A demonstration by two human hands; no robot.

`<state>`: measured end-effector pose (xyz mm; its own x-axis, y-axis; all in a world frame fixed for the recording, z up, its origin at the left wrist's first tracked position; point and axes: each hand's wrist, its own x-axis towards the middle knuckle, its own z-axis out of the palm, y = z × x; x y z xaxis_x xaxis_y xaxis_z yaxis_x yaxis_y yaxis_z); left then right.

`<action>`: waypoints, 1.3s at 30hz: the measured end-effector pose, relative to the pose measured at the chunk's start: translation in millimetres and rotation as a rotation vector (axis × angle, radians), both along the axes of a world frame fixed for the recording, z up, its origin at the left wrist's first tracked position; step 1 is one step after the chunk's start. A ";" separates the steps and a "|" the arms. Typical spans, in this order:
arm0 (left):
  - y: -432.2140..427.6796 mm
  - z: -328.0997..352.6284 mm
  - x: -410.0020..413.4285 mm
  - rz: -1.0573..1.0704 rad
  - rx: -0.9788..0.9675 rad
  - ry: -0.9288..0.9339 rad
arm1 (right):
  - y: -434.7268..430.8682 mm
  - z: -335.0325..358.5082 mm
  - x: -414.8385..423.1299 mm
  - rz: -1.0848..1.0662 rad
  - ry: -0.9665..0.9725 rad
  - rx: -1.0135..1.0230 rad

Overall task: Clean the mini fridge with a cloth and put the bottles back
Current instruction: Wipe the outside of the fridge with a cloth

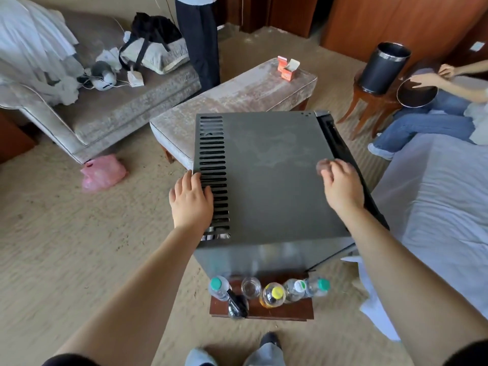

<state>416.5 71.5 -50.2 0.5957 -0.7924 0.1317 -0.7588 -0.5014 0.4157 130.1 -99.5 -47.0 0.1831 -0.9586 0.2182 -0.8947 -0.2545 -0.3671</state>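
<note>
**A:** Status?

**B:** The mini fridge (269,180) is seen from above, top panel facing the camera. The left hand (191,202) lies flat, fingers straight, on the vent slots (212,154) at the fridge's left edge. The right hand (342,188) is at the fridge's right edge by the door (340,146), fingers curled and blurred. Can't tell if it pinches anything. No cloth I can identify.

**A:** Bottles?

**B:** Outside the fridge, in a row on a small wooden stand (290,310) against the fridge's near wall: green-cap bottle (219,286), glass (250,286), yellow-cap bottle (273,294), then two more clear ones.

**A:** Risks?

**B:** Main one: hands on both top edges reads like a shift or turn of the fridge. Any slide toward the person sweeps that row off the stand, and the glass is the worst loss. Second: the door may not be fully seated. Tip the fridge rightward and it could swing out toward the bed (435,194). Third: fingertips over open slots could snag if the load goes there. The smudgy film on the top panel gives a flat palm poor purchase.

**A:** Fix?

**B:** Clear the row away from the fridge first and hold solid edges only.
</note>
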 end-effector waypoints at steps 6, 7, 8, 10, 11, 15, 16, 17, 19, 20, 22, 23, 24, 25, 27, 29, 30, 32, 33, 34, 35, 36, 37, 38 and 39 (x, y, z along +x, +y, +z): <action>-3.3 0.8 -0.3 0.030 0.048 0.000 | -10.3 4.9 61.5 0.022 0.020 0.032; -3.2 0.8 -0.3 0.031 0.049 0.003 | 1.8 6.2 87.7 0.137 0.026 0.042; -2.9 1.3 -0.6 0.037 0.047 0.007 | 16.7 6.7 114.8 0.268 0.040 0.068; -2.5 3.1 -0.9 0.050 0.036 0.023 | 47.3 8.6 163.1 0.553 0.077 0.107; -2.2 3.5 -1.0 0.053 0.031 0.031 | 58.5 10.3 177.7 0.680 0.082 0.112; -0.5 3.1 0.1 0.065 0.010 0.042 | 19.7 7.4 147.3 0.697 0.011 0.107; 0.0 3.0 0.3 0.066 0.006 0.042 | -4.5 5.5 125.9 0.559 0.003 0.074; 0.4 2.6 0.4 0.068 0.002 0.042 | -29.3 4.9 103.2 0.411 0.011 0.049; 0.3 2.4 1.0 0.079 -0.001 0.051 | -69.0 5.4 66.4 0.186 0.045 0.070; -0.1 2.3 1.3 0.084 -0.002 0.058 | -81.9 6.7 58.5 0.124 0.051 0.089; -0.4 1.9 1.7 0.090 -0.004 0.069 | -97.4 8.2 65.7 0.059 0.047 0.107; -0.4 1.6 2.0 0.091 -0.006 0.071 | -99.8 9.8 79.4 0.060 0.055 0.109; -0.4 1.5 2.2 0.093 -0.009 0.071 | -98.2 12.3 98.8 0.094 0.067 0.116; -0.3 1.7 2.5 0.096 -0.010 0.072 | -92.7 14.1 122.4 0.162 0.082 0.128; -0.3 2.5 2.4 0.106 0.002 0.080 | -68.1 15.4 175.6 0.379 0.113 0.175; -0.8 3.8 2.2 0.135 0.017 0.094 | -31.6 16.9 224.4 0.648 0.141 0.208; -0.5 4.3 2.0 0.160 0.024 0.106 | -13.9 17.9 239.6 0.777 0.148 0.206; 0.3 3.9 2.0 0.202 0.036 0.123 | 1.1 18.4 247.3 0.964 0.125 0.211; 0.4 3.4 2.2 0.209 0.043 0.125 | -5.5 20.1 244.1 1.005 0.100 0.234; 0.6 2.8 2.4 0.206 0.048 0.122 | -18.6 21.6 239.8 1.002 0.075 0.259; 0.6 2.3 2.5 0.199 0.053 0.117 | -34.3 23.6 235.4 0.958 0.063 0.267; 0.4 2.2 2.5 0.195 0.056 0.112 | -51.9 25.2 232.8 0.872 0.054 0.270; 0.0 2.1 2.4 0.194 0.059 0.106 | -69.4 27.3 232.2 0.751 0.033 0.273; -0.5 2.1 2.0 0.195 0.063 0.100 | -85.3 28.6 234.4 0.618 0.005 0.274; -0.6 1.7 1.8 0.197 0.067 0.091 | -97.3 28.7 239.5 0.504 -0.014 0.258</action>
